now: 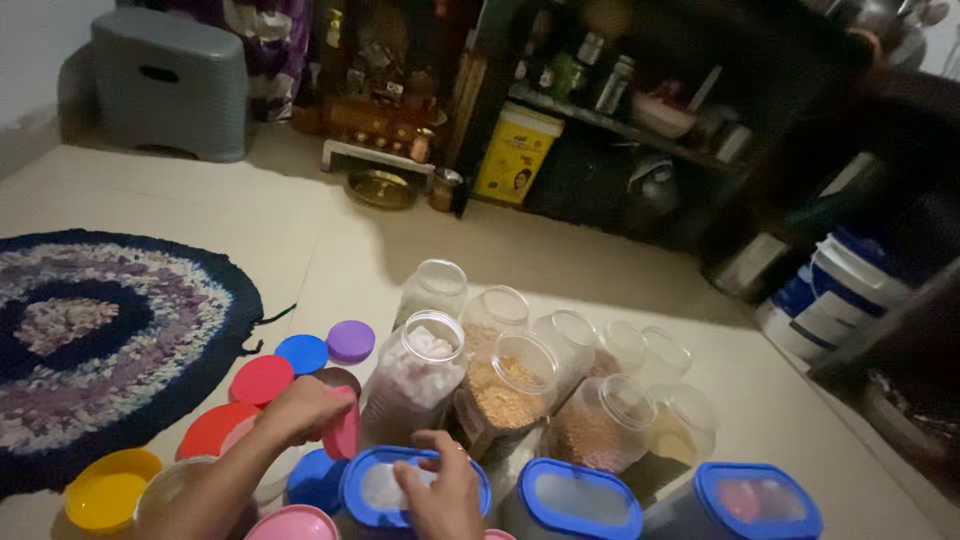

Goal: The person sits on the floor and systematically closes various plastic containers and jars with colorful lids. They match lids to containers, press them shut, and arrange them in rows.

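My left hand (305, 408) pinches a pink lid (343, 430) at seven o'clock. My right hand (443, 492) rests at six, fingers spread on a blue-lidded tub (385, 490), below the open jars (500, 385).

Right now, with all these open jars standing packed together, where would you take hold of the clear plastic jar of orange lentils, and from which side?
Take the clear plastic jar of orange lentils by its open round rim, coming straight down from above. It stands upright with no lid, and neighbouring jars press close around its sides, so a side approach looks blocked. Probably only the rim is free.
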